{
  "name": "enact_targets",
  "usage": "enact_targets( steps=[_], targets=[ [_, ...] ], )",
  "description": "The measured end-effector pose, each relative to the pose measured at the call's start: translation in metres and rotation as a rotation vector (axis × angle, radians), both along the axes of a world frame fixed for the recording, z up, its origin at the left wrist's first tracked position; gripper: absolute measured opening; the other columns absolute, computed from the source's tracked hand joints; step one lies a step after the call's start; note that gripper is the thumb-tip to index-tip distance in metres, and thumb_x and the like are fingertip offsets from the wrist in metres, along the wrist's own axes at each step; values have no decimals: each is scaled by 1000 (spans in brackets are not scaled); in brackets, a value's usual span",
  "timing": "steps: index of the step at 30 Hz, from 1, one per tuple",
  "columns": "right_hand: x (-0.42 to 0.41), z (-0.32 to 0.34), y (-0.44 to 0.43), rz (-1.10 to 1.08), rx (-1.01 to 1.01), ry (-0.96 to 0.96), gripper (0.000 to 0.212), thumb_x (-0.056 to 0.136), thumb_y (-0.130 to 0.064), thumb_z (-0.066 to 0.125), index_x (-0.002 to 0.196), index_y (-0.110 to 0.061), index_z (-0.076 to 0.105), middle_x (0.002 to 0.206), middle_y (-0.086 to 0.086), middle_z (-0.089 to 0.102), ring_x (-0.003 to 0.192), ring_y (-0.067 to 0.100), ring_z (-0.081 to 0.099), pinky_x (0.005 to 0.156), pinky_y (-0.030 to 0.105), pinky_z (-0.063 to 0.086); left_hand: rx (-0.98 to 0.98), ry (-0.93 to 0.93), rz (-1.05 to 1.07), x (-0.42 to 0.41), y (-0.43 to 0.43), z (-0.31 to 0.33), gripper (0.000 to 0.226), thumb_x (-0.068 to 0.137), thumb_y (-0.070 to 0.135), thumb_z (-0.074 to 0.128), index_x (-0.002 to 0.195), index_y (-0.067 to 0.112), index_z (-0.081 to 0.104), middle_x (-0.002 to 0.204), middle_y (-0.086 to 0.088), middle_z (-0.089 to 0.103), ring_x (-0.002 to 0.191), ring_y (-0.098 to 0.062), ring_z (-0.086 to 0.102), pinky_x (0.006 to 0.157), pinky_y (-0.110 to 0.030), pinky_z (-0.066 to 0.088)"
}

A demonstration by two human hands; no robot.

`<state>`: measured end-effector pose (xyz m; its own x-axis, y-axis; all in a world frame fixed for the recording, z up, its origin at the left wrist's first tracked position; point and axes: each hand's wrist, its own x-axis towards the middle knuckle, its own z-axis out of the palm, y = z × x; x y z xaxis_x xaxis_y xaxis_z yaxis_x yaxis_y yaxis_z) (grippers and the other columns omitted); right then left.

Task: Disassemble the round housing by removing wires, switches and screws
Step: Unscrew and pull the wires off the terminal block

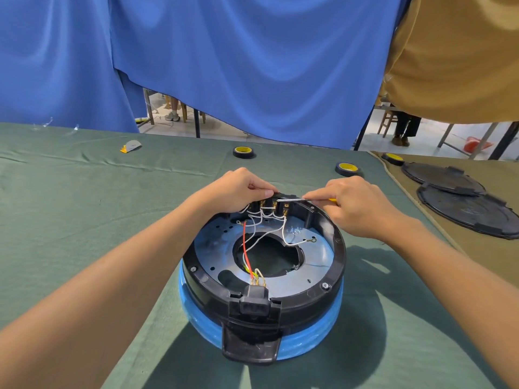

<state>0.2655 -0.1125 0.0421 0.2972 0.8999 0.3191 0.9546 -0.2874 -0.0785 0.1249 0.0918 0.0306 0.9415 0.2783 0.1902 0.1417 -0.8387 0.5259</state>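
Note:
The round housing, black rim over a blue body, lies open side up on the green cloth. White wires and a red wire run from the black switch block at its far rim to a plug socket at the near rim. My left hand grips the switch block from the left. My right hand holds a small screwdriver with a yellow handle, its metal shaft lying level and its tip at the top of the switch block.
Three rolls of black tape lie beyond the housing. Two black round covers rest on a tan cloth at right. A scrap lies far left. Blue curtains hang behind the table.

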Motion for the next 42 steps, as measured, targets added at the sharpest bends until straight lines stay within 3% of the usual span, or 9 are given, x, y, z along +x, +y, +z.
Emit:
enact_targets(
  steps=[9, 14, 18, 23, 26, 28, 31, 36, 42],
  targets=[
    [4, 14, 10, -24, -82, -6, 35, 95, -22, 54, 113, -50, 65, 85, -18, 55, 86, 7, 43, 59, 28, 32, 1, 25, 6, -1, -1, 1, 26, 100, 28, 54, 120, 32, 70, 75, 20, 70, 39, -2, 41, 47, -9, 34],
    [13, 28, 21, 111, -147, 279, 28, 91, -5, 61, 109, -23, 74, 82, -5, 65, 76, 6, 53, 70, 17, 40, -1, 21, 10, -2, -3, 3, 26, 100, 28, 54, 121, 30, 69, 69, 21, 66, 40, -1, 43, 46, -8, 34],
    [20, 35, 29, 154, -206, 350, 27, 91, -2, 60, 108, -17, 75, 89, 19, 67, 86, 35, 54, 77, 36, 45, -19, 21, 8, -3, -4, 4, 26, 100, 27, 55, 121, 29, 70, 61, 26, 61, 39, 1, 43, 44, -8, 33],
    [22, 41, 35, 180, -262, 317, 26, 91, -4, 62, 106, -20, 75, 93, 14, 68, 90, 33, 56, 82, 37, 46, -18, 16, 8, -3, -5, 5, 27, 100, 26, 55, 122, 27, 69, 52, 31, 56, 39, 4, 44, 45, -6, 34],
    [19, 41, 35, 194, -269, 252, 26, 91, -7, 63, 106, -24, 75, 95, 7, 68, 89, 20, 56, 75, 15, 42, -21, 5, 10, -3, -6, 5, 27, 99, 26, 56, 122, 24, 70, 72, 27, 64, 42, 10, 51, 44, -5, 33],
    [16, 40, 34, 209, -265, 216, 27, 91, -7, 63, 106, -25, 75, 95, 2, 67, 87, 12, 54, 69, 6, 36, -31, -3, 6, -3, -5, 4, 27, 99, 25, 56, 122, 22, 70, 90, 14, 71, 71, 26, 49, 46, -2, 34],
    [13, 39, 29, 216, -253, 181, 29, 92, -6, 62, 108, -26, 74, 94, -2, 66, 86, 8, 52, 69, 4, 33, -38, -10, 3, -3, -5, 3, 27, 99, 25, 56, 122, 23, 70, 84, 30, 64, 72, 26, 49, 46, -2, 35],
    [10, 41, 22, 181, -229, 88, 29, 93, -11, 60, 111, -30, 72, 94, 2, 65, 87, 15, 54, 77, 26, 42, -21, 18, 1, -2, -5, 4, 26, 99, 27, 55, 121, 27, 70, 73, 21, 63, 40, 5, 47, 45, -6, 34],
    [2, 49, 12, 101, -126, 24, 25, 95, -28, 58, 112, -42, 69, 90, -8, 64, 86, 12, 55, 75, 37, 48, -114, 41, -5, -7, -5, 6, 28, 100, 25, 54, 125, 24, 67, 75, 16, 68, 58, 8, 60, 52, -14, 38]
  ],
)
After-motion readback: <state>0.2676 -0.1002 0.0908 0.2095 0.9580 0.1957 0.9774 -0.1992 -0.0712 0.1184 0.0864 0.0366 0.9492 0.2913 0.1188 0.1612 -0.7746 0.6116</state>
